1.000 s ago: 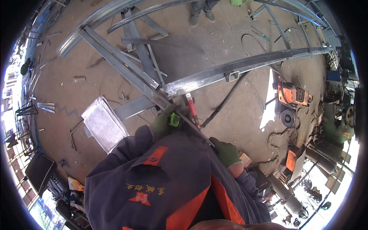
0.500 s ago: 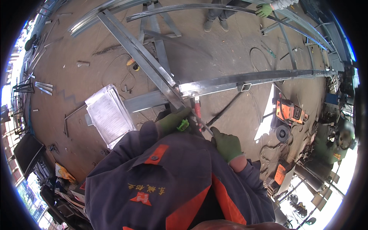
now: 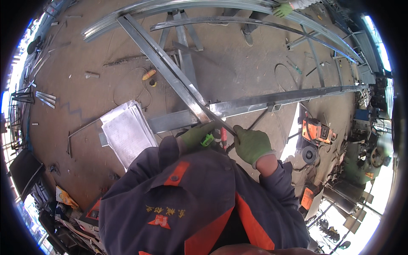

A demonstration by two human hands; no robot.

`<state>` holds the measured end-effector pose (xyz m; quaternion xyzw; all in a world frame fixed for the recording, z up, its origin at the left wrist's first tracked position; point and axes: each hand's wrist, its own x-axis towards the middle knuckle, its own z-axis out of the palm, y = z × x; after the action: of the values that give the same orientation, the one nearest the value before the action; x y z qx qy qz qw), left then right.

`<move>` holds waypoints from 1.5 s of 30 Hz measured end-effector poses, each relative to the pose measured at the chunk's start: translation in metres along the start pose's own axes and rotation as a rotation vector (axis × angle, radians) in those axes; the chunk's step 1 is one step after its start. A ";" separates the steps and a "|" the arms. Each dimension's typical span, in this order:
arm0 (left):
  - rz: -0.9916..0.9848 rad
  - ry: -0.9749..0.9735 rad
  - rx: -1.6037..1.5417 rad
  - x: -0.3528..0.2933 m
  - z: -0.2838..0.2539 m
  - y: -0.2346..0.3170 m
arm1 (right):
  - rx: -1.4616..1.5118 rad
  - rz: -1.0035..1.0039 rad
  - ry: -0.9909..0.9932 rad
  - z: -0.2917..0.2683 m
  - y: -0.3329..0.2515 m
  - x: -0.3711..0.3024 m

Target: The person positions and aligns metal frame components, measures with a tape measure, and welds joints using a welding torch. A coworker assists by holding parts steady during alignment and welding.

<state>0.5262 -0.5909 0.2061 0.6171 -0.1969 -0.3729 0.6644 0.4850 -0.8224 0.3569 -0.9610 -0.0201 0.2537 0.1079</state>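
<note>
A narrow, dark flat metal bar [image 3: 225, 126] slants from the joint of the steel beams down to my hands. My right hand [image 3: 253, 146], in a green glove, is closed round its lower end. My left hand [image 3: 196, 135], gloved in green too, lies against the bar near the beam end; its fingers look closed on it, partly hidden. A bright green object [image 3: 207, 140] sits at the left glove. Just beyond my hands, a slanting steel beam [image 3: 170, 78] meets a long steel beam [image 3: 272, 98]. A red-handled tool [image 3: 224, 137] stands between my hands, mostly covered.
White paper sheets [image 3: 128, 132] lie at the left. An orange machine [image 3: 316, 131] and a dark round reel [image 3: 310, 154] stand at the right. Long steel profiles [image 3: 178, 9] cross the far side, where another person's gloved hand [image 3: 282, 9] rests. Cables and a yellow tool [image 3: 148, 75] lie on the floor.
The view has shifted slightly. My right hand has moved a little up along with the bar, and both hands stay on it. The other person's feet have stepped apart, and their gloved hand has moved left.
</note>
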 end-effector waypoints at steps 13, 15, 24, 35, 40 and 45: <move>0.049 -0.084 0.288 -0.003 -0.007 0.013 | 0.028 0.061 -0.060 -0.006 -0.005 -0.004; 0.056 -0.069 0.304 -0.003 -0.006 0.013 | 0.011 0.051 -0.006 0.004 0.000 -0.005; -0.151 -0.056 0.076 0.003 -0.013 -0.024 | 0.072 -0.036 0.149 0.077 0.005 0.032; -0.531 0.093 -0.775 0.015 -0.017 -0.023 | 0.075 -0.024 0.006 0.037 -0.003 0.054; -0.193 0.014 -0.221 0.015 -0.031 0.025 | 0.081 -0.047 0.129 0.037 -0.002 0.047; 0.196 -0.120 0.384 0.022 -0.054 0.048 | 0.296 -0.086 0.141 0.015 0.001 0.032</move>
<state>0.5916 -0.5728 0.2399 0.6867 -0.3626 -0.2984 0.5549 0.5054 -0.8178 0.3282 -0.9483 -0.0160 0.1809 0.2603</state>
